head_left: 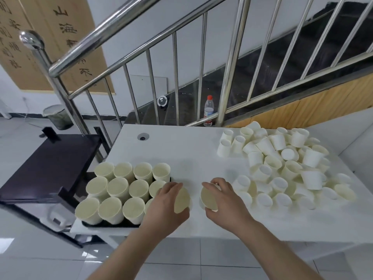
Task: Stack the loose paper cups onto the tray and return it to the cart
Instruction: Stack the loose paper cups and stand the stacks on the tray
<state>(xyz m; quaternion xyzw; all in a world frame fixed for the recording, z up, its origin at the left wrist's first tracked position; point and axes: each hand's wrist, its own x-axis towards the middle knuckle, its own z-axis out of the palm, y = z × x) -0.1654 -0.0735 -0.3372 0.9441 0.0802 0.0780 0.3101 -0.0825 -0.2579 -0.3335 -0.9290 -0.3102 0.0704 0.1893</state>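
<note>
Gripping one paper cup apiece, both hands work over the near edge of the white table (181, 150); the left hand (165, 203) has its fingers curled round a cup (182, 200) tipped on its side, mouth turned toward the right, just beside the tray's right edge; the right hand (224, 199) curls fingers and thumb round a second cup (209, 198), also tilted, its mouth facing left toward the first; the two cups sit close together but apart. The tray (113, 224), dark and mostly hidden, lies at the table's near-left corner, packed with upright stacks of cups (119, 186) in rows. A heap of loose cups (282, 164) spreads over the right half of the table, many on their sides or upside down. The black cart (48, 164) stands to the left of the table, beside the tray. Behind the table runs a steel stair railing (175, 81); a clear plastic bottle (208, 111) with a red cap stands on a step behind its bars.
</note>
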